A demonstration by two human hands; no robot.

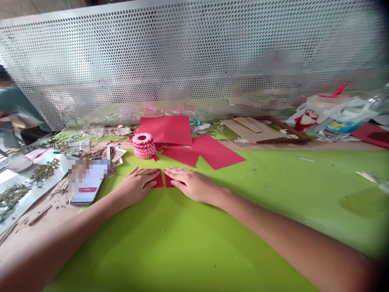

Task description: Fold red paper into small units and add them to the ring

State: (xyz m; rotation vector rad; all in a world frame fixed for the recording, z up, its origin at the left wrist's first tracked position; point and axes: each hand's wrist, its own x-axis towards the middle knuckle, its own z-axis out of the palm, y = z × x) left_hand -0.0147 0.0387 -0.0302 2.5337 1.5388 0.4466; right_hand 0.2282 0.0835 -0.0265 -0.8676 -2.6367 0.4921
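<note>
My left hand (pixel 137 184) lies flat, fingers stretched, over a small red paper piece (pixel 158 180) on the green table surface (pixel 182 243). Under the flat fingers of my right hand (pixel 190 183) is a second small red paper piece (pixel 167 181). A narrow green gap separates the two pieces. My hands cover their outer parts. Just beyond them stands a pink and red folded-paper ring stack (pixel 144 147). Larger red paper sheets (pixel 217 152) lie behind my right hand.
A phone (pixel 89 182) and a white sheet with dried plants (pixel 45 172) are at the left. Cardboard pieces (pixel 255 132) and plastic bags (pixel 337 115) lie at the back right. A perforated metal panel (pixel 182 52) rises behind. A person's teal sleeve (pixel 16 101) shows far left.
</note>
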